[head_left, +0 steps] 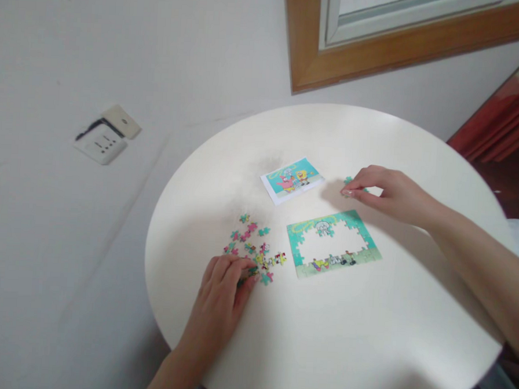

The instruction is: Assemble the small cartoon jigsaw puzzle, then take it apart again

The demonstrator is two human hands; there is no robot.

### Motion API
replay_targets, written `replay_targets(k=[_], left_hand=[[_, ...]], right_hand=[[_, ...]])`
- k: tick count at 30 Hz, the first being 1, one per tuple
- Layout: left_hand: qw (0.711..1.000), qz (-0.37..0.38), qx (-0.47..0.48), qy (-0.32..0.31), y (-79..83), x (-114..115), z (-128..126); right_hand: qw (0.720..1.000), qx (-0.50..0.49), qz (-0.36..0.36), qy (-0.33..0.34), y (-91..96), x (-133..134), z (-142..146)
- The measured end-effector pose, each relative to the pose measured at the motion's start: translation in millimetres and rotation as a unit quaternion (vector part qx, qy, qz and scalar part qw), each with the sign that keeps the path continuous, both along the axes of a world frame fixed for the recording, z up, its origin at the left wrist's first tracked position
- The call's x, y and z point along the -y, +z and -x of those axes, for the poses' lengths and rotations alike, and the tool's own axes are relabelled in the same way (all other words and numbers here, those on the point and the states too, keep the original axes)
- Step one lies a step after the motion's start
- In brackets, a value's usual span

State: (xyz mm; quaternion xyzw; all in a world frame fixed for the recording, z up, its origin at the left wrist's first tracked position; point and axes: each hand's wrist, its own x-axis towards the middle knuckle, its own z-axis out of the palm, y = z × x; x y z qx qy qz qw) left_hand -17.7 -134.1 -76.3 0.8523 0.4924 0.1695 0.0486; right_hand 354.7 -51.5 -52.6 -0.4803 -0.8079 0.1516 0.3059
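Observation:
My left hand [224, 288] rests at the near edge of a pile of loose jigsaw pieces [262, 258]. Its thumb and fingers curl around a puzzle piece, mostly hidden by the fingers. To the right lies a partly assembled jigsaw puzzle [334, 270], its teal and sand-coloured border joined around an open middle. A grey cartoon face [324, 227] sits attached inside the top edge. Beyond the puzzle's right corner, my right hand [390, 192] pinches at a puzzle piece, largely covered by the fingertips. Another bit of teal piece [348, 179] shows just behind those fingertips.
A printed reference picture [291, 180] of cartoon figures lies behind the puzzle on the round white table [321, 337]. The wall with a socket [101, 144] borders the table's left side. A wood-framed window [308, 58] and a red curtain [502, 126] are beyond.

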Motion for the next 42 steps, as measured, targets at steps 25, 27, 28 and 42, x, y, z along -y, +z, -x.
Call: replay_targets(k=[25,27,28,42], left_hand=[[0.999,-0.029,-0.023,-0.01,3.2,4.1,2.3],[0.998,-0.049,-0.045,-0.016,4.9,2.3,2.3],[0.996,-0.062,-0.059,-0.018,6.0,1.2,2.3],[0.978,-0.16,-0.093,-0.097,56.6,-51.7,-57.1]], right_hand=[[0.999,0.001,0.037,-0.018,-1.3,1.6,1.1],[0.999,0.0,0.041,-0.021,-2.2,1.4,0.5],[0.999,-0.002,0.042,-0.022,-2.7,1.3,0.3],[0.986,-0.087,0.135,0.041,13.5,11.0,11.4]])
